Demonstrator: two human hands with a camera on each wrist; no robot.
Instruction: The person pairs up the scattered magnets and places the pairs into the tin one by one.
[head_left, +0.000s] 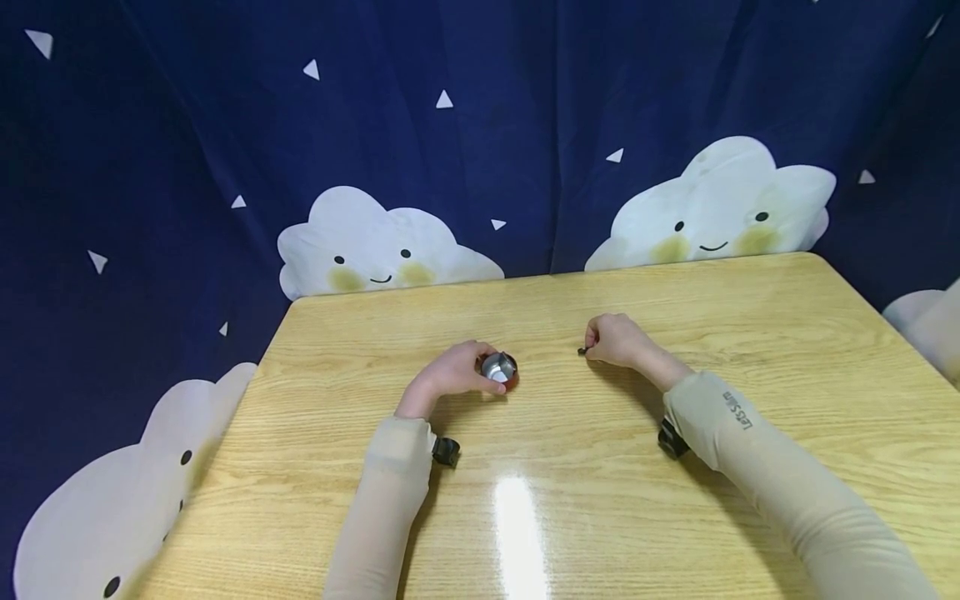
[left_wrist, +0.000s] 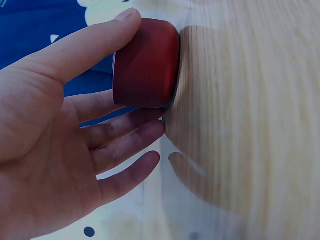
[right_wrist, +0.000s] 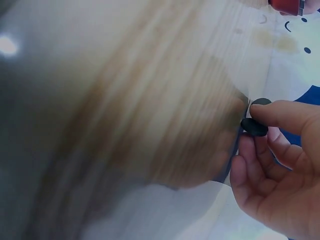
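Note:
A small round container [head_left: 501, 382], red outside with a shiny silver inside, stands on the wooden table with its open side up. My left hand [head_left: 453, 371] holds it by the side, thumb on one side and index finger on the other; the other fingers spread beside it in the left wrist view. To the right, my right hand [head_left: 618, 340] pinches a small black piece [head_left: 582, 351] close to the tabletop. Seen from the right wrist, it shows two dark rounded parts, a lower disc [right_wrist: 255, 127] and an upper one [right_wrist: 261, 102] by the thumb; whether they are joined I cannot tell.
The pale wooden table [head_left: 600, 517] reaches back to a dark blue curtain [head_left: 525, 125] printed with white clouds and triangles. Black wrist cameras sit under both sleeves, one by the left wrist [head_left: 446, 452]. A bright reflection lies on the near tabletop.

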